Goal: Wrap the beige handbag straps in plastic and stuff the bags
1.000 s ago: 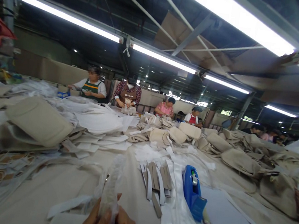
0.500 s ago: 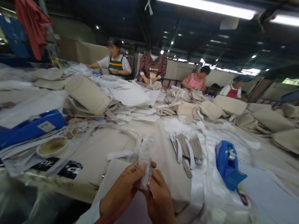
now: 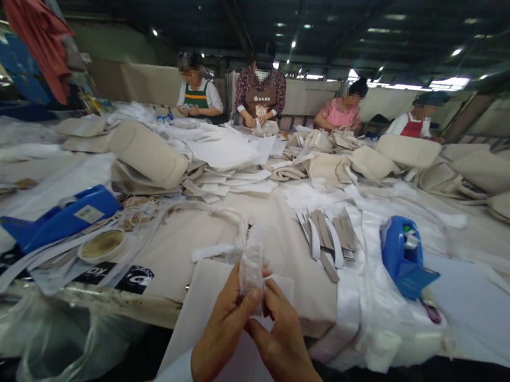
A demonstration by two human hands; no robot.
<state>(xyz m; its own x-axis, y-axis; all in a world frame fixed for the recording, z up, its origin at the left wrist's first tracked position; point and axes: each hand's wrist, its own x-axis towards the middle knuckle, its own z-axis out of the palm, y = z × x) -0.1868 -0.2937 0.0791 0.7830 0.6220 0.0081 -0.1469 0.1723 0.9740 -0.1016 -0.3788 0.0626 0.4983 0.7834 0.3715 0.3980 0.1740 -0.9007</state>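
Observation:
A bundle of clear plastic wrap [image 3: 253,268] is held upright at the centre, over the near table edge. My left hand [image 3: 226,321] is closed round its lower left side, thumb across the front. On the right side, the fingers of my right hand [image 3: 279,324] pinch the same plastic. What is inside the wrap cannot be made out. Beneath both hands lies a pale flat panel [image 3: 198,295], partly overhanging the edge. Behind the plastic, a beige piece [image 3: 222,227] covers the table.
Blue tape dispensers stand left [image 3: 63,217] and right [image 3: 402,259]. A tape roll [image 3: 102,245] lies near the left one. Grey and white strips [image 3: 326,237] are right of centre. Beige covers [image 3: 148,153] and white sheets [image 3: 227,150] are heaped behind. Several people work across the table.
The plastic bundle looks more gathered, and my left hand has wrapped further round it. The view has tilted down. The person in the green apron has drawn an outstretched arm in.

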